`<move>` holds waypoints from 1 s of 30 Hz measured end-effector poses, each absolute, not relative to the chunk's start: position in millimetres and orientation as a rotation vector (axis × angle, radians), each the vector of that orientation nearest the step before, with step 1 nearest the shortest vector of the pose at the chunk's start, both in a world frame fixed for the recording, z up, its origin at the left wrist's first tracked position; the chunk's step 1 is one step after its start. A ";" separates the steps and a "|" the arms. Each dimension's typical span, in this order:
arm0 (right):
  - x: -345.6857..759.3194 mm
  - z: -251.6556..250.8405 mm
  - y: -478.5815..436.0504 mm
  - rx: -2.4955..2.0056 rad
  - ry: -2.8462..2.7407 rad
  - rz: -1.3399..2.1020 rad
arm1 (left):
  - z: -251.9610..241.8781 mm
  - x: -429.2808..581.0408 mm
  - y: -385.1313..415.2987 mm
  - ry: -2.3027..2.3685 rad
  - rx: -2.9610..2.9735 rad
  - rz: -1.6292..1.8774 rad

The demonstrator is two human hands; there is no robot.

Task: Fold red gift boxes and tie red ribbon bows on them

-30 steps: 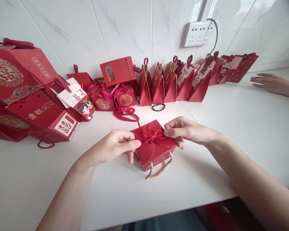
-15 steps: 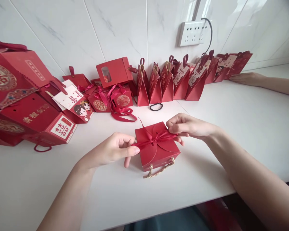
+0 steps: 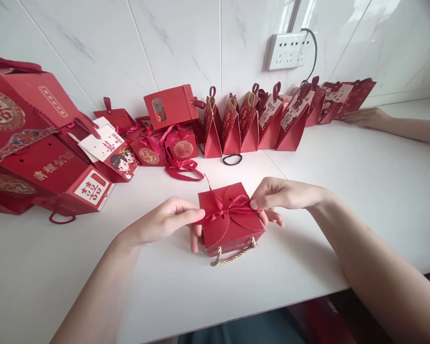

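Observation:
A small red gift box [image 3: 218, 234] sits on the white table in front of me, its petal-shaped flaps folded over the top. Across them lies a red ribbon [image 3: 226, 210] tied in a bow at the middle. My left hand [image 3: 174, 220] pinches the bow's left loop between thumb and forefinger. On the other side, my right hand [image 3: 279, 197] pinches the right loop, its lower fingers beside the box's edge. A twisted cream rope handle [image 3: 233, 259] hangs at the box's near side.
Red gift boxes [image 3: 57, 167] are piled at the left. A row of red gift bags [image 3: 249, 122] stands along the tiled wall, with a black hair tie [image 3: 232, 159] before it. Another person's hand [image 3: 367, 117] rests at the far right, below a socket strip [image 3: 286, 50].
The box has shifted slightly left. My right hand has moved a little down and its lower fingers have spread; both hands still grip the ribbon.

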State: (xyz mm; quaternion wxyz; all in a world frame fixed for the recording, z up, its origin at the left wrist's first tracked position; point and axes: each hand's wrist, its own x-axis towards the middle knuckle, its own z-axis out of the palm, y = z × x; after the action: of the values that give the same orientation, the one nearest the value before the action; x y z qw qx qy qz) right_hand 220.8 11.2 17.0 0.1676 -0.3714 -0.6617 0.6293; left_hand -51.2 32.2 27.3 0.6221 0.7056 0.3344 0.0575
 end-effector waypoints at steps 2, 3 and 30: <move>221.4 14.8 12.3 -0.997 -1.889 1.842 | 23.7 -51.9 33.8 0.731 1.598 0.122; 222.2 13.2 13.2 -0.962 -1.888 1.869 | 21.4 -52.2 34.9 0.711 1.579 0.119; 226.3 -8.2 28.5 -1.007 -1.410 1.444 | 9.3 -52.2 41.6 0.880 1.672 0.667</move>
State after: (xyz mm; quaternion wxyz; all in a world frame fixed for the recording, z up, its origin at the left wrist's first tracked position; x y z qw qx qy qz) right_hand 226.3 28.5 -8.2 0.4285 -0.4034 -0.5648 0.5785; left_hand -52.2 41.6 9.3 0.5387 0.7030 0.3701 0.2804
